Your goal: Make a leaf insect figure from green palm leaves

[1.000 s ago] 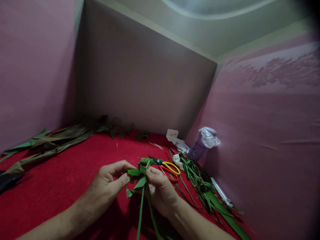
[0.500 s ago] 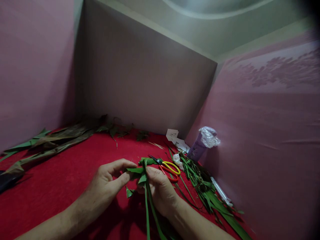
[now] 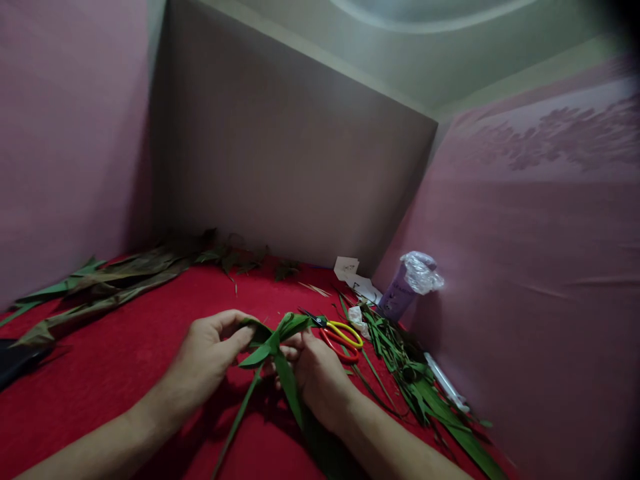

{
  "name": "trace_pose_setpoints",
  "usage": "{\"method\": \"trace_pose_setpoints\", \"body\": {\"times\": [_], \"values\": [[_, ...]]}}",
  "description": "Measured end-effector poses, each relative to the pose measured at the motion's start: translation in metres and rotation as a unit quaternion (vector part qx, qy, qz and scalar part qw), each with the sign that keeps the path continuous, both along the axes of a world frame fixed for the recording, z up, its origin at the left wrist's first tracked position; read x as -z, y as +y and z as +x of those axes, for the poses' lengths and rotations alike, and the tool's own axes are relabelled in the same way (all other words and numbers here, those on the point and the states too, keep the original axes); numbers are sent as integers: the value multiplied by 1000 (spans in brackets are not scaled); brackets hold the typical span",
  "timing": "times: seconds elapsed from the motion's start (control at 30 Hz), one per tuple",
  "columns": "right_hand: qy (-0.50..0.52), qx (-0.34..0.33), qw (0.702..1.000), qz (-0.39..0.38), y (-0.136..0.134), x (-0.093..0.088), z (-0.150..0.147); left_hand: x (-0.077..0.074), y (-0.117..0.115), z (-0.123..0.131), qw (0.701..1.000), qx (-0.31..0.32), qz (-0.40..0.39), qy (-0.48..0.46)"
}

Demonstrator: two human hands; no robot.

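- Midway between two bare hands, a crossed piece of green leaf (image 3: 273,343) hangs above a red surface (image 3: 165,347), seen from within the pink-walled room.
- To the right of the left hand (image 3: 210,347) and to the left of the right hand (image 3: 320,377), the piece touches both; neither hand is clearly nearer. Its folded upper part runs mostly crosswise, from one hand to the other, rising slightly at the right end.
- Thumb and forefinger of the left hand close in a pinch on the left end of the leaf, the remaining fingers largely out of sight.
- Opposite, the right hand curls around the other side, thumb uppermost and fingertips tucked behind the crossing; it appears to grip the leaf, though the exact contact is partly hidden.
- Below the crossing, two tails part: a thin strip (image 3: 239,421) slants down to the left, a broader blade (image 3: 290,387) drops to the right, in front of the right hand.
- Just beyond the right hand lie scissors (image 3: 343,337) with one yellow and one red handle, blades pointing toward the leaf; whether they touch it is impossible to tell.
- Farther right, green cuttings (image 3: 400,360) spread beside a purple container (image 3: 395,297).
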State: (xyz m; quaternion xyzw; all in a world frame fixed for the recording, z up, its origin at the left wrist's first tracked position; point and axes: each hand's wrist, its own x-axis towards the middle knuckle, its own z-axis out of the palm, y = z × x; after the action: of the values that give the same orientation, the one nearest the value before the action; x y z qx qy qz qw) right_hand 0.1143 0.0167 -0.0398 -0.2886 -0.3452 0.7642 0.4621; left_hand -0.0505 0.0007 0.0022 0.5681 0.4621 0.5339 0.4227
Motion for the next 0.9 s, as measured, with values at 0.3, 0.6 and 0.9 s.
{"method": "trace_pose_setpoints", "body": {"times": [0.3, 0.6, 0.9], "values": [[-34, 32, 999, 24, -2, -3, 2, 6, 12, -9, 990, -81, -104, -45], [-116, 56, 989, 78, -4, -3, 3, 1, 19, -20, 984, -153, -76, -52], [-365, 226, 815, 389, -4, -19, 12, -17, 17, -33, 983, -91, -14, -158]]}}
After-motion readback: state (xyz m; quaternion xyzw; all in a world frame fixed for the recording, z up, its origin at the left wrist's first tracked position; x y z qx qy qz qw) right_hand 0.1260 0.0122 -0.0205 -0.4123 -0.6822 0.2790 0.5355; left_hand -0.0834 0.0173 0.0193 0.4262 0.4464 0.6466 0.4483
